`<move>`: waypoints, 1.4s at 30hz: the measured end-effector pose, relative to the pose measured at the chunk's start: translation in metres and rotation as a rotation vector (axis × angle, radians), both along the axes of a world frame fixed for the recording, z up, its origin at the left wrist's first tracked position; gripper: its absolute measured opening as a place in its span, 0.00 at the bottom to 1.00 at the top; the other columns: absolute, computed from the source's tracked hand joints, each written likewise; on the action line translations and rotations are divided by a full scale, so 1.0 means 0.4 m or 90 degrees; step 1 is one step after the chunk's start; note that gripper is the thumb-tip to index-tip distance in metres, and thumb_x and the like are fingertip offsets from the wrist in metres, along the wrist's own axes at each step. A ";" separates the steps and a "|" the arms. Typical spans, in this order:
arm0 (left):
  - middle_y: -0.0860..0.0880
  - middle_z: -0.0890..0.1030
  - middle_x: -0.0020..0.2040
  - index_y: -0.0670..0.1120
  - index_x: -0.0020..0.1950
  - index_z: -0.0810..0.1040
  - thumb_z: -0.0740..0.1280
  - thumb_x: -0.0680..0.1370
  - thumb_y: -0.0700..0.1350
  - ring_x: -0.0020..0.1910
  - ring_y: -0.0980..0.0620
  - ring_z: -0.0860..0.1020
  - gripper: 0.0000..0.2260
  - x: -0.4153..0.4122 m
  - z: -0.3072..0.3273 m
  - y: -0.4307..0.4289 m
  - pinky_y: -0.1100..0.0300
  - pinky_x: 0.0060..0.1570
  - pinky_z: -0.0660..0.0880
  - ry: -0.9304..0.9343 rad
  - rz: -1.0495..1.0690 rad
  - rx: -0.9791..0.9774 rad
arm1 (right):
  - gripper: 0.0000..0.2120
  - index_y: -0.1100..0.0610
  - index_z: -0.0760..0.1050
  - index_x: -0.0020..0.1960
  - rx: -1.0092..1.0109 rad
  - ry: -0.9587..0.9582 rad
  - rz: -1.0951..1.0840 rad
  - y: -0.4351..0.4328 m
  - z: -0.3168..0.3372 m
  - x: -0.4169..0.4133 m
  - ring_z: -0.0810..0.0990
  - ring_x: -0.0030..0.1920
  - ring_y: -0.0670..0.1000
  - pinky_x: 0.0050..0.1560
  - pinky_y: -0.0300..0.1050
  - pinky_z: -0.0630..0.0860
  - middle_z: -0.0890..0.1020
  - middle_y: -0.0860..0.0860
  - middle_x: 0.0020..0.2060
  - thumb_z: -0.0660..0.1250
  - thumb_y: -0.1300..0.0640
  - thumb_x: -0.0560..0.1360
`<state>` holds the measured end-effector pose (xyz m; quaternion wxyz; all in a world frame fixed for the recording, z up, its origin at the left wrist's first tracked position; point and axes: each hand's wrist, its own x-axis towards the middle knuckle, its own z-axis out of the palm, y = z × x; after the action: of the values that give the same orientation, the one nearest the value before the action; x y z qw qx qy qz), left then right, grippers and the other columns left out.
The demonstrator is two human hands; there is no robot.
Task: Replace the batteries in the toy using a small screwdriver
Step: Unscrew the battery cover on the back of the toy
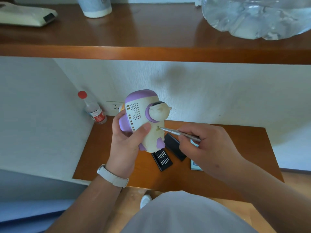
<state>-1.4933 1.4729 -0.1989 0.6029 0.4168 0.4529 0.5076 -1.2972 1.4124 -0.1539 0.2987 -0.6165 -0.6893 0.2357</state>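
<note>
From the head camera, the person's left hand (124, 142) is holding the toy (146, 118) up above the middle of the brown table (218, 182). The fingers are wrapping round the toy's left side and the thumb is pressing across its cream back. The toy is standing roughly upright in that grip, a cream and purple figure with rows of small holes facing the camera. A white watch (112, 176) is sitting on the left wrist.

The right hand (207, 145) is reaching in from the right, its fingers curling round and pinching the handle of the slim silver screwdriver (178, 132). The screwdriver is slanting up to the left, and its tip is touching the toy's back beside a small recess, just right of the left thumb.

Below the toy, an open black bit case (162, 158) is lying on the table with rows of bits showing. Its black lid (175, 147) is lying just to the right. A blue packet (195, 163) is lying partly hidden under the right hand.

At the far left corner, a clear bottle (94, 110) with a red cap is leaning by the wall, near a wall socket (114, 106). A wooden shelf (151, 52) is running across above.
</note>
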 end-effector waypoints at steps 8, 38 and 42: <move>0.49 0.81 0.58 0.54 0.68 0.67 0.78 0.67 0.48 0.58 0.49 0.82 0.33 0.014 -0.001 -0.009 0.56 0.43 0.82 0.014 0.030 0.021 | 0.15 0.55 0.78 0.40 0.021 -0.038 -0.007 0.005 0.000 0.009 0.73 0.34 0.53 0.30 0.41 0.67 0.73 0.48 0.28 0.58 0.48 0.75; 0.69 0.78 0.47 0.63 0.61 0.66 0.77 0.66 0.47 0.53 0.66 0.79 0.30 0.075 0.028 -0.017 0.59 0.39 0.83 0.162 0.018 0.084 | 0.14 0.50 0.72 0.47 -0.088 -0.200 -0.023 0.009 0.055 0.058 0.80 0.38 0.51 0.37 0.42 0.75 0.77 0.46 0.35 0.58 0.41 0.80; 0.65 0.79 0.50 0.64 0.60 0.67 0.77 0.64 0.48 0.54 0.63 0.80 0.30 0.086 0.028 -0.021 0.55 0.39 0.84 0.151 0.007 0.073 | 0.08 0.49 0.70 0.48 -0.095 -0.183 -0.014 0.002 0.062 0.066 0.79 0.39 0.51 0.38 0.41 0.75 0.77 0.45 0.36 0.60 0.45 0.81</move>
<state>-1.4589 1.4643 -0.1878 0.5174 0.5054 0.4935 0.4830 -1.2709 1.4133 -0.1292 0.1527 -0.6717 -0.6989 0.1924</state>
